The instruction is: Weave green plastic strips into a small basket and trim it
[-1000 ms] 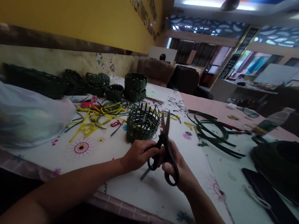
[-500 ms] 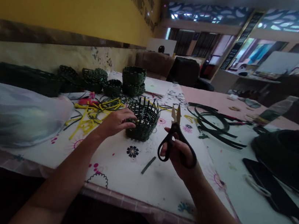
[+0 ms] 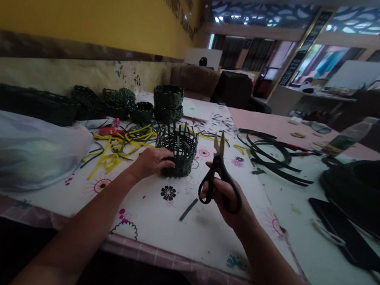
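A dark green woven basket (image 3: 184,153) with upright strip ends along its rim stands on the patterned tablecloth (image 3: 163,233). At its near left side is my left hand (image 3: 153,162), thumb and fingers bent against the weave; the fingertips are partly hard to make out. My right hand (image 3: 223,195) has its fingers through the handles of black scissors (image 3: 218,165), whose blades point up and stand slightly apart, to the right of the basket. A short green strip (image 3: 188,209) lies on the cloth between the hands.
Yellow and green strips (image 3: 114,150) lie left of the basket, beside a plastic bag (image 3: 26,152). More woven baskets (image 3: 168,101) stand behind. To the right are curled green strips (image 3: 273,156), a bottle (image 3: 351,137), a dark coil (image 3: 366,195) and a dark flat object (image 3: 349,238).
The basket has shifted slightly left and turned a little, with my left hand now closer against its side. My right hand and the scissors have moved slightly left.
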A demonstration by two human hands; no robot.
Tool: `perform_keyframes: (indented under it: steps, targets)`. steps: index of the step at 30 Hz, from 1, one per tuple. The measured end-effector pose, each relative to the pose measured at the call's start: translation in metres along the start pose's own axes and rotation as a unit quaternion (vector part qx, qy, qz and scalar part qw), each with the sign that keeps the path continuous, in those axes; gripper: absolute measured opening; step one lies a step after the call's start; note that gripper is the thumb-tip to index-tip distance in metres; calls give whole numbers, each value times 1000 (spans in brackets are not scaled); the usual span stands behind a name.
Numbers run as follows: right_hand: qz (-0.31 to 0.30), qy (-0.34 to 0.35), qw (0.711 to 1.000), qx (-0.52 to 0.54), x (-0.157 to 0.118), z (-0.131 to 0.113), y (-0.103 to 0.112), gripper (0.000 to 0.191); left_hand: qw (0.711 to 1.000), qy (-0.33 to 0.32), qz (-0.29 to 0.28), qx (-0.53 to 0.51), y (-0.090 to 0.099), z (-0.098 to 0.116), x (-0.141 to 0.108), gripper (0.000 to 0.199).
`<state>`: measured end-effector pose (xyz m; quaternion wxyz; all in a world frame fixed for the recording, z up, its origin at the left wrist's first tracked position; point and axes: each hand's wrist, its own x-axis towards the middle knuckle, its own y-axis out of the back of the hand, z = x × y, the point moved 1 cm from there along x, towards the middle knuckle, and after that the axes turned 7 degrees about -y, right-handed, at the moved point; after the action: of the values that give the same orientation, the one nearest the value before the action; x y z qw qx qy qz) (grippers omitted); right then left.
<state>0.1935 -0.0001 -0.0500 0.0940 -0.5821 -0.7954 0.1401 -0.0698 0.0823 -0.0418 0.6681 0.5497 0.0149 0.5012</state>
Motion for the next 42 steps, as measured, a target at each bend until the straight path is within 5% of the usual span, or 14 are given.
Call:
perform_keyframes:
  steps: [5, 10, 17, 26, 35, 42]
  targets:
    - [3, 9, 996, -93, 3, 1, -2, 47, 975, 139, 94, -145, -9, 27, 8, 54]
    - [12, 0, 993, -115, 5, 4, 0, 57, 923, 222, 139, -283, -21, 43, 28, 56]
    - [-1, -15, 992, -124, 3, 1, -3, 64, 932, 166, 206, -247, -26, 53, 26, 24]
    - [18, 3, 990, -138, 7, 10, -3, 67, 937, 150, 191, -251, -29, 75, 27, 33]
    - [48, 70, 962, -258, 5, 8, 2, 51, 942, 132, 187, -245, -33, 83, 24, 25]
    - [47, 78, 968, -236, 6, 10, 1, 50, 938, 134, 196, -253, -34, 90, 22, 23]
